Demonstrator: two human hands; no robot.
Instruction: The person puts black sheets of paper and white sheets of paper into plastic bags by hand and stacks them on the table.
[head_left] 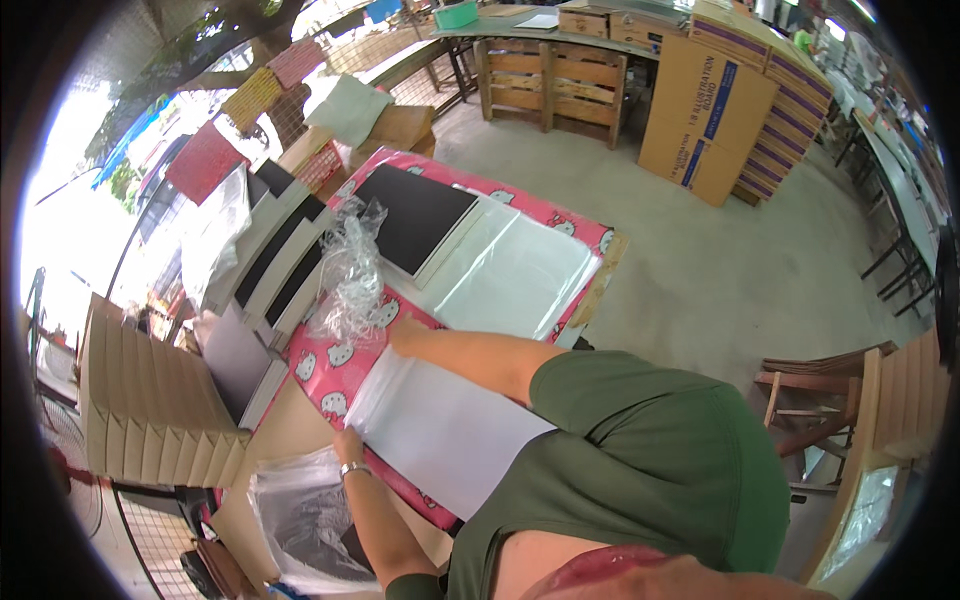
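Note:
A white board in a clear plastic sleeve [455,425] lies in front of me on a pink cartoon-patterned cover [325,365]. My left hand [347,442], with a metal watch on its wrist, is closed on the sleeve's far left corner. At its far right corner my right hand [405,336] looks closed too, its fingertips partly hidden. Just beyond the hands sits a crumpled heap of clear plastic strips [352,280]. Farther back, a black board [415,215] lies beside a stack of clear plastic sleeves [520,265].
Stacked black and grey boards [285,255] and brown cartons [155,400] stand on the left. More clear plastic bags [310,520] lie by my left forearm. Large cardboard boxes [705,120] and a wooden pallet [550,90] are at the back. A wooden chair [820,400] stands at right.

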